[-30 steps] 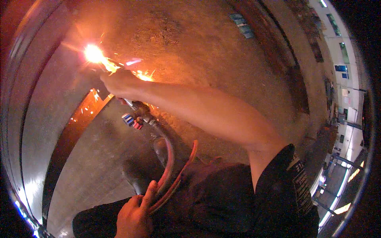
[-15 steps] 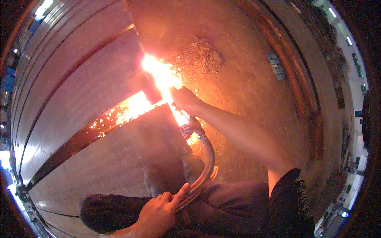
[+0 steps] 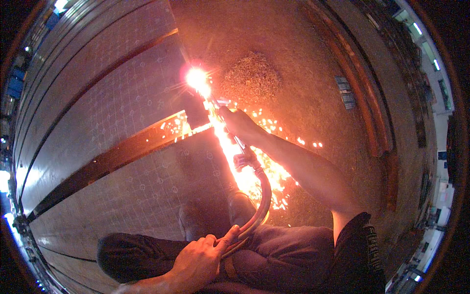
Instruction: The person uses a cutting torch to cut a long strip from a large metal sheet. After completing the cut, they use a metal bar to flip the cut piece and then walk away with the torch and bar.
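Observation:
My right hand [image 3: 236,123] is closed around the cutting torch [image 3: 243,160], whose body runs up and left towards a white-hot glare at the edge of a large metal plate [image 3: 142,73]. The glare hides the torch's tip. From the torch's valve end a hose [image 3: 266,191] curves down to my lap. My left hand [image 3: 198,257] grips that hose over my thigh, its thumb lying along it. Sparks [image 3: 249,181] stream from the glare past the torch, below my right forearm and close to my shoes.
A second marked plate [image 3: 166,176] lies nearer, across a gap [image 3: 112,152] with a few sparks in it. Beyond my right hand is a heap of debris [image 3: 252,76] on the floor. Rusty metal bars [image 3: 362,98] run along the right, beside a small bluish flat object [image 3: 345,92].
The glare at the plate edge has become smaller. Sparks in the gap have thinned, while more now spread along the torch and floor to the right. Both hands keep their hold.

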Action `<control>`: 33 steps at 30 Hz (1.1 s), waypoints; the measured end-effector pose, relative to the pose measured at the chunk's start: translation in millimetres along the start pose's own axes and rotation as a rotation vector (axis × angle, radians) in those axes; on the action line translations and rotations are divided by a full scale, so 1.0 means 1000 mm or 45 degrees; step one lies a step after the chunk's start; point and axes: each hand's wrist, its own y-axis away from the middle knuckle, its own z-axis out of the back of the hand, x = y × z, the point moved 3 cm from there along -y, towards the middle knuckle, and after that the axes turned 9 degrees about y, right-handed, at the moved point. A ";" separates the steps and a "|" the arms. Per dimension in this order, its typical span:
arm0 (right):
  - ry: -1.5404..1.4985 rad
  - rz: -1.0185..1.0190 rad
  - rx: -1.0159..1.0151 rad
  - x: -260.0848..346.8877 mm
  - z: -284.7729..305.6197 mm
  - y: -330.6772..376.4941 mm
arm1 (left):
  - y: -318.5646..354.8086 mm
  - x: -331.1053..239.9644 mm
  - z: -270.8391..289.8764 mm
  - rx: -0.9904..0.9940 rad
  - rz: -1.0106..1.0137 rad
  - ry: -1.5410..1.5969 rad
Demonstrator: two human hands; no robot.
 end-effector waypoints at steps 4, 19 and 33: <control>-0.082 0.086 0.003 -0.012 -0.003 -0.011 | -0.001 0.001 -0.001 0.033 0.023 -0.019; 0.198 0.188 0.016 0.001 0.004 -0.007 | 0.000 0.001 0.009 0.029 0.013 -0.037; 0.551 0.279 0.012 -0.007 -0.003 -0.013 | 0.003 0.001 0.007 -0.020 -0.007 -0.064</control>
